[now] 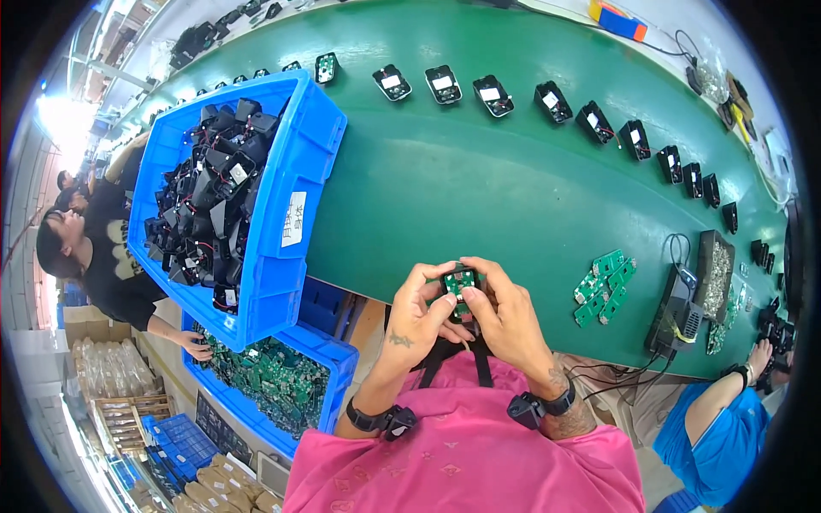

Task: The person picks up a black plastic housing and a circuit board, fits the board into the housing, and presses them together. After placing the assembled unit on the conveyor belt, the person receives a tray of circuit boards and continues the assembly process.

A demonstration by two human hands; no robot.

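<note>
Left hand (416, 312) and right hand (505, 309) are cradling a small black plastic housing (460, 268) at the near edge of the smooth green table (410, 197), fingers bracing its walls, probably so both thumbs can steady the flat green circuit board (463, 280) inside, though they hide how it's seated tbh.

Looks nicely bright overall, but blows out to white glare (70, 109) at 10 o'clock. Picks up a soft sheen on the green table (479, 167) toward 12. Pretty sharp on the circuit board (462, 280), bends hard near 3 and 9, goes black in corners.
</note>
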